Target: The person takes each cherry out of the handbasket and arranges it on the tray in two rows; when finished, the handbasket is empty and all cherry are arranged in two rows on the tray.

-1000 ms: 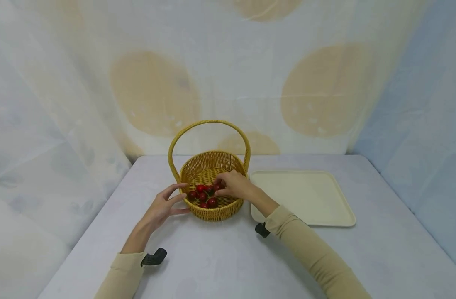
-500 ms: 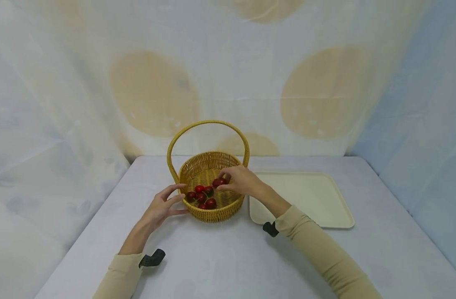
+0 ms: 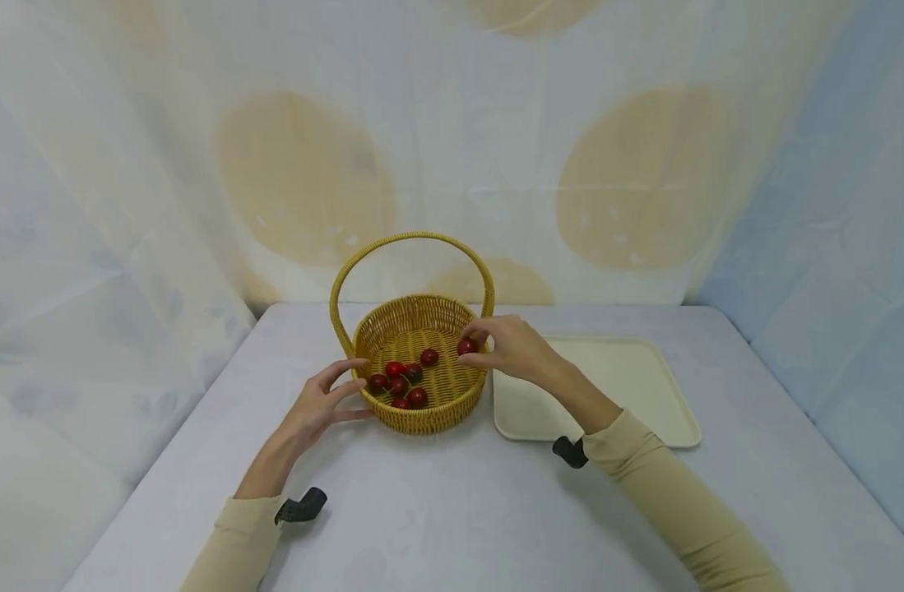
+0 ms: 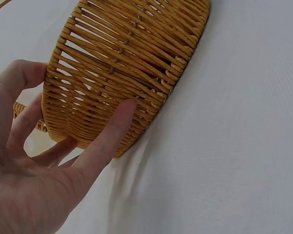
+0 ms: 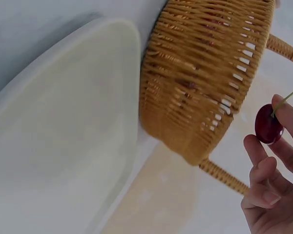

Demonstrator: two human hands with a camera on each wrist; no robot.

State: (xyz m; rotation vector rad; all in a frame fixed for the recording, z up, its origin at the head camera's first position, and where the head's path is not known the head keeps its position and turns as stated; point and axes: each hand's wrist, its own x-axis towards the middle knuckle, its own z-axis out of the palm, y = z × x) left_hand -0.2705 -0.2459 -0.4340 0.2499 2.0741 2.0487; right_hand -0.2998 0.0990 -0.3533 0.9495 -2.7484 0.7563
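Observation:
A dark red cherry (image 3: 467, 346) is pinched between the thumb and fingers of my right hand (image 3: 516, 352), just over the basket's right rim. In the right wrist view the cherry (image 5: 269, 125) shows a thin green stem. The round yellow-brown wicker basket (image 3: 419, 423) stands upright, its tall handle (image 3: 414, 236) arching above it. Several cherries (image 3: 397, 385) lie inside at the front left, and one cherry (image 3: 428, 357) sits apart near the middle. My left hand (image 3: 317, 407) grips the basket's left side; in the left wrist view its thumb (image 4: 112, 129) presses the outer wall.
A cream rectangular tray (image 3: 607, 386) lies flat right beside the basket. Both rest on a pale table (image 3: 422, 518), with a patterned curtain (image 3: 481, 148) behind and at the sides. A black wrist mount (image 3: 301, 505) juts from each cuff.
My right hand has moved right and up from the cherries to the basket's right rim, carrying one cherry. Another cherry now lies alone near the basket's middle. The left hand has stayed put.

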